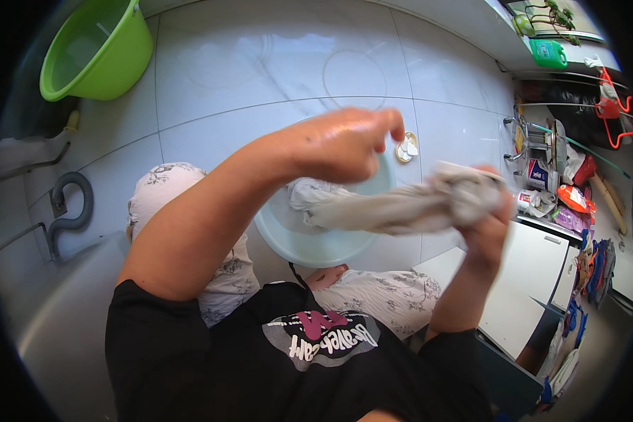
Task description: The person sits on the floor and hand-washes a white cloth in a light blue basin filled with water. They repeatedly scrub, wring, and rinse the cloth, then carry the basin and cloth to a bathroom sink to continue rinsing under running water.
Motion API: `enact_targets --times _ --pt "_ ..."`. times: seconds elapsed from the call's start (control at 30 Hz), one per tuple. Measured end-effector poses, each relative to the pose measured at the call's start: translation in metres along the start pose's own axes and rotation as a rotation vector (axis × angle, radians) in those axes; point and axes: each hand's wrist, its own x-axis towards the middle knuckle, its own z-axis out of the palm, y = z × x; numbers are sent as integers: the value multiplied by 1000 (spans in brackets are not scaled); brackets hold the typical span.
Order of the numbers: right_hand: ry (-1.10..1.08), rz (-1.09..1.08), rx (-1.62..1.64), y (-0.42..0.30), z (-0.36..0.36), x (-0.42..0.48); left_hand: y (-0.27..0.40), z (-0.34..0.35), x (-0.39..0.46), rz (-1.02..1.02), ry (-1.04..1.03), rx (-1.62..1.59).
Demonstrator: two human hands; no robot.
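My right hand [482,216], blurred, grips one bunched end of a wet-looking off-white cloth [390,211]. The cloth stretches leftward, loosely twisted, and its other end lies over a pale blue basin [322,250] on the floor. Above the basin is my left hand [364,140], with wet skin, bent wrist and loosely curled fingers, one finger apart from the rest. It appears to hold nothing; its palm side is hidden. Just beyond it, a small round dish [401,154] with white pieces rests on the tiles.
A green plastic tub [129,63] stands at the upper left, with a grey corrugated hose [84,200] below it. White cabinets [527,264] stand to the right. Packages, a metal rack and orange hangers [606,108] are beyond. My knees flank the basin.
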Motion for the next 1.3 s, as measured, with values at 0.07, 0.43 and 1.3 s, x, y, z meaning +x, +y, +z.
enact_targets --times 0.07,0.43,1.3 --pt "134 -255 37 -40 -13 -38 5 12 4 -8 -325 87" --pt "778 -597 -522 -73 -56 -94 -6 77 27 -10 -74 230" --pt "773 -603 235 6 -76 -51 -28 37 18 113 -215 -236"
